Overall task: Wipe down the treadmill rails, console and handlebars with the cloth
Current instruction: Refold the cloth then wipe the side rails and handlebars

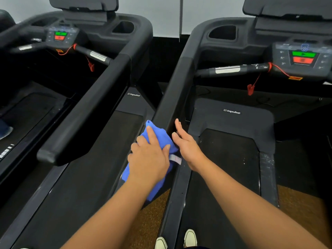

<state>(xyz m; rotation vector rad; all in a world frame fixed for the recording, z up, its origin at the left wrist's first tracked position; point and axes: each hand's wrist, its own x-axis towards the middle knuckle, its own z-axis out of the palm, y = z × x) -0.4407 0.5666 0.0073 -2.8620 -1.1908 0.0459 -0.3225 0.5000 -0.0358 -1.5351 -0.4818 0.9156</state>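
— What is the person wearing?
— Pale cream shoes (190, 238) with rounded toes are showing at the frame's bottom centre.
— And higher up?
— The left hand (149, 159) and right hand (186, 146) are going bare, forearms (251, 203) too.

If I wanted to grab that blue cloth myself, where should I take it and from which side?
Probably the bunched part of the blue cloth wrapped over the handrail end, from above, where the left hand holds it. The tail below hangs loose and would slip.

Head cam, wide-angle, looks fwd/down, close over treadmill rail (172, 97).
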